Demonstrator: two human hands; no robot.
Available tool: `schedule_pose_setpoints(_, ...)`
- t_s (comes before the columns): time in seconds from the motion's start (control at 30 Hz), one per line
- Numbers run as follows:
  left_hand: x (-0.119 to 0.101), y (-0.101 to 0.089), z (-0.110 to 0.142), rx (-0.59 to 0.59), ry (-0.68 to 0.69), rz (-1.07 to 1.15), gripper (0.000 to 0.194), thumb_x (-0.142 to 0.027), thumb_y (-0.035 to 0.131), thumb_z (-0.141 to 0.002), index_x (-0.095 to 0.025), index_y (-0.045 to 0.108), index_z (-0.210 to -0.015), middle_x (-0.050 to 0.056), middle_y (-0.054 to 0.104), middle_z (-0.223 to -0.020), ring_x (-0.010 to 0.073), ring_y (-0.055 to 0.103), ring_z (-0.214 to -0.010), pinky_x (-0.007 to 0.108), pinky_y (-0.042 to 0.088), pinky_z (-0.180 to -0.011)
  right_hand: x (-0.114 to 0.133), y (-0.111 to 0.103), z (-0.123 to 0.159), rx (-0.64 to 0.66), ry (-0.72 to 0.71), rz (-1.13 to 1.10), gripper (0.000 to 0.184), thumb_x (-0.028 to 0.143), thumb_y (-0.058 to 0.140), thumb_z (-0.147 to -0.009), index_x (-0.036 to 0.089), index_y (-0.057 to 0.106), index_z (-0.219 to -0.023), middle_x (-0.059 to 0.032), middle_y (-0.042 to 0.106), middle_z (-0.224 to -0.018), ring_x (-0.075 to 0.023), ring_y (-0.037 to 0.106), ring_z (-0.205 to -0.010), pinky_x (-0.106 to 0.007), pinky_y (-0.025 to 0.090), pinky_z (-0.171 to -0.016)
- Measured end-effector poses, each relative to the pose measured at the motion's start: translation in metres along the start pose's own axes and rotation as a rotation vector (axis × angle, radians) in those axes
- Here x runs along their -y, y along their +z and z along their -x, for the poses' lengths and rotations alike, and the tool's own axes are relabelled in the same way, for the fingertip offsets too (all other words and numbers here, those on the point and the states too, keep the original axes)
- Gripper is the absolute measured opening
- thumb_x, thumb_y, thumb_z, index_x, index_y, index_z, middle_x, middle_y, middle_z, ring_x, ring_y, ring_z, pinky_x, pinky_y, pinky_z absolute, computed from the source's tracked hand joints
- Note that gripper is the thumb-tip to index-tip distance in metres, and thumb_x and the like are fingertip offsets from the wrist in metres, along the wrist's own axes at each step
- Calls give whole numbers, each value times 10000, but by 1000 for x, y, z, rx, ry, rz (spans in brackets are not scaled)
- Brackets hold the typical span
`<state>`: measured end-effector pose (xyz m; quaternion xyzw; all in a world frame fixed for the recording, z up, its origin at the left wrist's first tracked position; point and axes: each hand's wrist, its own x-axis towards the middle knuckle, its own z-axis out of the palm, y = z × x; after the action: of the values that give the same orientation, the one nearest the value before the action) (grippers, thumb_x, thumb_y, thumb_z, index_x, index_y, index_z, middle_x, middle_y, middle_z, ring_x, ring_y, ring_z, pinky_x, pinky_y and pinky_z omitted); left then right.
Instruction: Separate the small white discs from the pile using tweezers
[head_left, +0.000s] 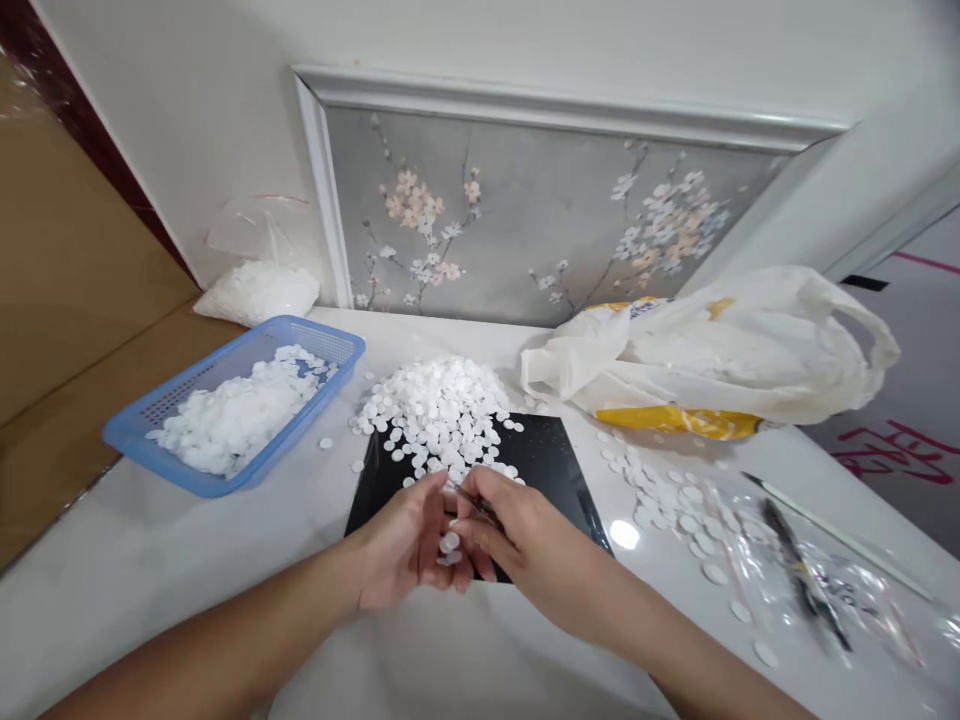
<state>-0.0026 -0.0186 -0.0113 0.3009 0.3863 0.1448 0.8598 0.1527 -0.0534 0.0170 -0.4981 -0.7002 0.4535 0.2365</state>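
Note:
My left hand (405,545) is half curled with its palm up, and a few small white discs (449,543) lie against its fingers. Its thumb and fingertip meet at a disc close to my right hand (517,520). The right fingers are closed round a thin dark tool (480,503), mostly covered, so its kind is unclear. Both hands are over the front part of a black board (544,460). Just beyond them, a heap of white discs (442,400) covers the board's back left part and spills onto the white table (315,620).
On the left stands a blue plastic basket (214,485) with more discs, before a clear bag (259,290) of white pieces. A white and yellow plastic bag (720,350) lies at back right. Loose discs (660,495), a black pen (802,570) and a white stick (832,530) are nearer.

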Motion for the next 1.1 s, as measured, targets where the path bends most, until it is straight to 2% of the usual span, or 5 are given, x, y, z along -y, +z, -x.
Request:
schedule_pose_setpoints(0.23, 2, 0, 0, -42, 102, 265, 191, -260, 514, -715, -167, 436, -567, -42, 409, -459, 51, 359, -389, 158, 161, -366, 24, 5, -1, -6, 19, 135, 139, 94, 404, -861, 221, 395, -805, 12, 553, -704, -128, 512, -613, -223, 359, -542)
schedule_pose_setpoints(0.47, 7, -2, 2, -179, 363, -13, 352, -477, 598, -793, -128, 646, -804, 10, 561, -622, 51, 383, -464, 185, 156, -408, -1, -1, -1, -187, 106, -511, 295, 426, 596, -830, 194, 451, -720, 83, 406, -547, -49, 267, -425, -196, 190, -408)
schedule_pose_setpoints(0.73, 10, 6, 3, -252, 392, -174, 274, -350, 762, -671, -126, 715, -822, 17, 597, -684, 65, 403, -566, 194, 279, -505, -23, 16, 3, -282, 288, -889, 361, 416, 742, -701, 181, 471, -737, 74, 480, -543, -14, 239, -386, -172, 132, -373)
schedule_pose_setpoints(0.87, 7, 8, 4, -250, 345, -130, 220, -330, 733, -707, -129, 644, -702, 27, 636, -688, 56, 423, -540, 184, 249, -462, -26, 10, 6, -272, 236, -768, 332, 505, 603, -807, 194, 485, -827, 52, 529, -581, -47, 341, -376, -163, 213, -340)
schedule_pose_setpoints(1.1, 1, 7, 5, -194, 221, 3, 235, -283, 733, -718, -134, 637, -871, 96, 713, -814, 40, 448, -522, 163, 213, -424, -35, -12, 16, -382, 88, -66, 430, 496, 349, -943, 193, 592, -1127, 17, 498, -621, -135, 501, -563, -233, 429, -502)
